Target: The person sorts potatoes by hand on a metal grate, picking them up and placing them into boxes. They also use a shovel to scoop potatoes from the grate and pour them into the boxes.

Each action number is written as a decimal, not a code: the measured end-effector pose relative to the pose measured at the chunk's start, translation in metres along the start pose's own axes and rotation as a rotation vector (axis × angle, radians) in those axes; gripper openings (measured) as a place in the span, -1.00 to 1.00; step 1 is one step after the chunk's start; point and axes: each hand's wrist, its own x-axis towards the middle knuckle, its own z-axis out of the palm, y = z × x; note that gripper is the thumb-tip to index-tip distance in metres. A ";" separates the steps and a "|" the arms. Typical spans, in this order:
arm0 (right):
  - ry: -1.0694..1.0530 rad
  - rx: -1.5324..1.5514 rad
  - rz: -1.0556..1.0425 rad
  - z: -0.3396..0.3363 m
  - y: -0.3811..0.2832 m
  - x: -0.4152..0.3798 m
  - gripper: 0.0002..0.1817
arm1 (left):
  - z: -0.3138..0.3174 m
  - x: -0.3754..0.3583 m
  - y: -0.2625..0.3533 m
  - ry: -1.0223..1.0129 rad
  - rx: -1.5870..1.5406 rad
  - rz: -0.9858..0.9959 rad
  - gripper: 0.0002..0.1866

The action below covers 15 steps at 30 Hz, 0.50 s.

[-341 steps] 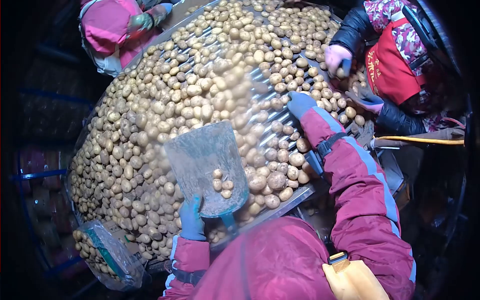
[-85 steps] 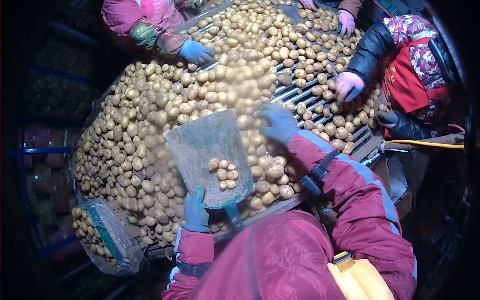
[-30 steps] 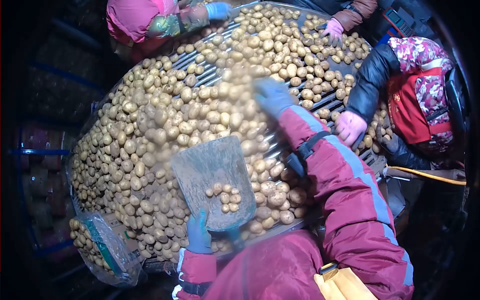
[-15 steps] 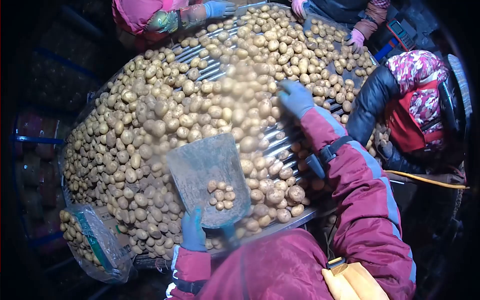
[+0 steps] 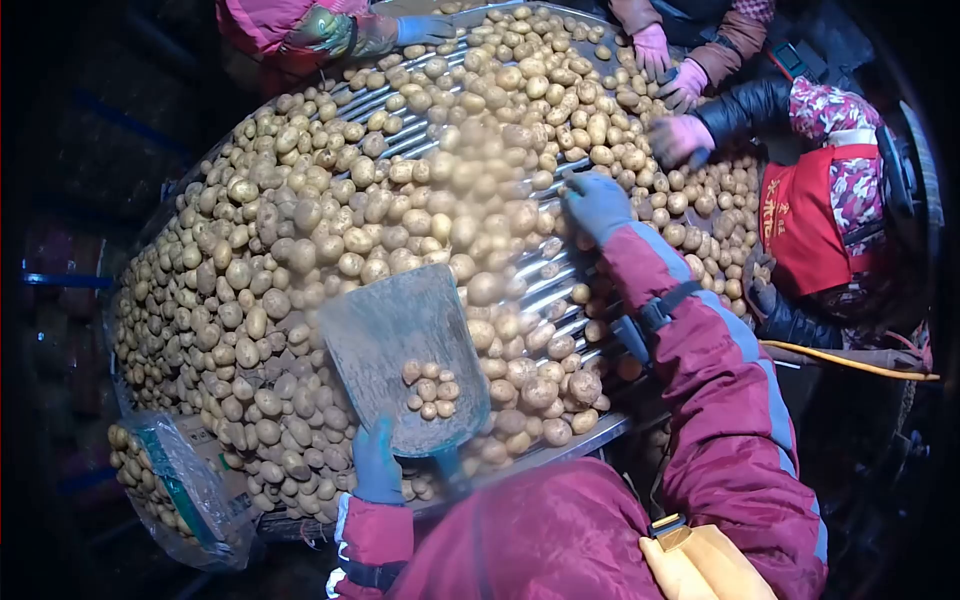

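Note:
My left hand [image 5: 377,465], in a blue-grey glove, grips the lower left edge of a worn grey shovel [image 5: 385,330]. The shovel blade lies on the potato heap, with several small potatoes [image 5: 432,390] in it. My right hand [image 5: 597,205], gloved alike, is over the metal roller bars [image 5: 550,290] beside the potatoes [image 5: 560,120]. Its fingers are apart and bent downward, with their tips partly hidden. No held potato shows in it. A blurred patch covers the middle of the heap.
Potatoes fill most of the sorting table. A clear plastic bag [image 5: 215,500] of potatoes stands at lower left. Co-workers' gloved hands [image 5: 425,30] [image 5: 685,85] [image 5: 680,140] reach in from the far side and right. A yellow cord [image 5: 850,365] runs at right.
My right hand has shifted slightly and more roller bars show beside it. The right co-worker's pink-gloved hand has reached over the potatoes. The shovel still holds its small potatoes.

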 end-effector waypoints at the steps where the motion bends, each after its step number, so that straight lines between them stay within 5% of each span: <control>1: -0.082 -0.077 -0.017 0.005 -0.007 0.004 -0.74 | 0.002 0.001 0.000 0.001 -0.016 0.004 -0.49; 10: -0.251 -0.391 0.087 0.033 0.009 0.041 -0.76 | 0.009 -0.002 0.008 0.013 0.035 0.008 -0.52; 13: -0.087 -0.201 0.004 0.028 0.012 0.025 -0.72 | 0.007 -0.001 0.005 0.023 0.045 0.015 -0.52; 15: -0.188 -0.032 0.054 0.020 0.009 0.020 -0.66 | 0.001 0.003 0.003 0.020 0.107 0.060 -0.52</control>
